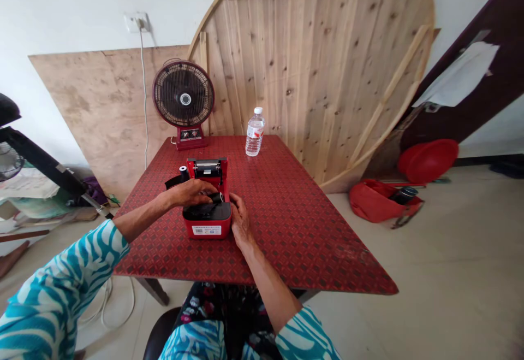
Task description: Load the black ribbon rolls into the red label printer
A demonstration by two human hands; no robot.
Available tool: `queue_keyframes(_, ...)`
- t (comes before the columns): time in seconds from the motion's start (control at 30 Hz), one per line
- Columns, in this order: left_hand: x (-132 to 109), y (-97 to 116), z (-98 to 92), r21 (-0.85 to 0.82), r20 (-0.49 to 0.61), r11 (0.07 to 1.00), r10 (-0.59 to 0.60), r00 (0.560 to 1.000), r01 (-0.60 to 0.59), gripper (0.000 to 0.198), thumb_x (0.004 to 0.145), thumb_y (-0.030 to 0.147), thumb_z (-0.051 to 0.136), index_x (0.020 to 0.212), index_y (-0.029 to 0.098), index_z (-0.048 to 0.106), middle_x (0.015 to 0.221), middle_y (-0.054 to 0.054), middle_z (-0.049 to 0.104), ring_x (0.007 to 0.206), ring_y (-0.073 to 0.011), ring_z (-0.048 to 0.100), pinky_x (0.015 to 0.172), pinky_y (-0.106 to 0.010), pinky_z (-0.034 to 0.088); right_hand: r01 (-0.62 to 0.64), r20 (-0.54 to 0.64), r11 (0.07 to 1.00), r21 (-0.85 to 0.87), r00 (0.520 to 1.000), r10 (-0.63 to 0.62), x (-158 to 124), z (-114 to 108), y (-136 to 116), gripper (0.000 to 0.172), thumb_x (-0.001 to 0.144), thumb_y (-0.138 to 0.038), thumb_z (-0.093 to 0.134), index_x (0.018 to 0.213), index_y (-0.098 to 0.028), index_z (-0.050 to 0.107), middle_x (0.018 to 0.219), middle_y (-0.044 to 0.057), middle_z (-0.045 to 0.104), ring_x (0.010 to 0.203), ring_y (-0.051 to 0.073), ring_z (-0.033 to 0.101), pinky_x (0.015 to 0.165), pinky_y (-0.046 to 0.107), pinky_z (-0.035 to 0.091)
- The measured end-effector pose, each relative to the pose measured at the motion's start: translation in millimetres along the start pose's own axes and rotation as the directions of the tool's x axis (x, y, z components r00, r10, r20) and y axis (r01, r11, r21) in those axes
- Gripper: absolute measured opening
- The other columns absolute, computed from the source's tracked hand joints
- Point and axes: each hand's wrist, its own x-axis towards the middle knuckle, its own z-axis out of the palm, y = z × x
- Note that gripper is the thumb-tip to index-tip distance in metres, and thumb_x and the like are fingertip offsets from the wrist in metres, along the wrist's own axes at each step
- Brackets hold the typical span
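Note:
A small red machine (207, 228) with a black top and a white label on its front stands on the red patterned table (295, 223). My left hand (191, 192) lies curled over the top of it, fingers closed around a black roll (217, 197). My right hand (239, 219) rests against the machine's right side, fingers pressed to the casing. A second black roll (184, 172) stands just left of the machine's raised back part (207, 169).
A dark red table fan (184, 101) stands at the table's far left, its cord running up to a wall socket (136, 22). A clear water bottle (254, 132) stands at the far middle. Wooden boards lean on the wall. Red bag (382, 200) and red basin (428, 159) lie on the floor, right.

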Motion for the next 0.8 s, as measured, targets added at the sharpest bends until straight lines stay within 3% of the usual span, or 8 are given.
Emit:
queue_keyframes(0.3,6.8,4.9,-5.9,0.196,0.012,0.98,-0.031,0.999,0.028,0.026,0.069,0.015,0.065,0.092,0.023,0.074,0.09,-0.002,0.074,0.086,-0.0211,0.066,0.073,-0.024,0.045,0.013,0.001,1.0,0.001,1.0,-0.013,0.9,0.1,2.5,0.034,0.083,-0.04,0.053,0.112,-0.025,0.065,0.116,0.004,0.068,0.11,0.022,0.059,0.098,0.039,0.044)
queue_keyframes(0.47,2.3,5.4,-10.0,0.271,-0.09,0.962,0.001,0.996,0.023,0.028,0.069,0.015,0.064,0.095,0.022,0.072,0.094,-0.005,0.073,0.089,-0.023,0.065,0.079,-0.027,0.045,-0.012,0.006,1.0,-0.003,1.0,0.012,0.4,0.4,0.7,0.034,0.083,-0.039,0.053,0.112,-0.025,0.064,0.116,0.005,0.068,0.11,0.022,0.059,0.097,0.039,0.045)
queue_keyframes(0.6,0.3,4.3,-6.9,0.266,-0.019,0.964,0.028,0.999,-0.022,0.031,0.068,0.01,0.063,0.095,0.022,0.073,0.099,-0.006,0.073,0.095,-0.0237,0.065,0.085,-0.028,0.045,-0.006,-0.005,1.0,0.005,1.0,0.006,-0.4,0.5,-2.2,0.034,0.083,-0.038,0.053,0.112,-0.025,0.064,0.116,0.004,0.068,0.11,0.022,0.059,0.098,0.039,0.045)
queue_keyframes(0.8,10.0,-2.6,-0.2,0.336,0.015,0.942,-0.021,1.0,0.015,0.031,0.069,0.012,0.065,0.096,0.025,0.074,0.101,-0.003,0.075,0.096,-0.0227,0.066,0.081,-0.025,0.046,-0.002,-0.004,1.0,-0.014,1.0,0.001,-1.3,-0.5,-4.3,0.032,0.083,-0.036,0.053,0.111,-0.024,0.065,0.116,0.004,0.069,0.111,0.022,0.06,0.099,0.039,0.044)
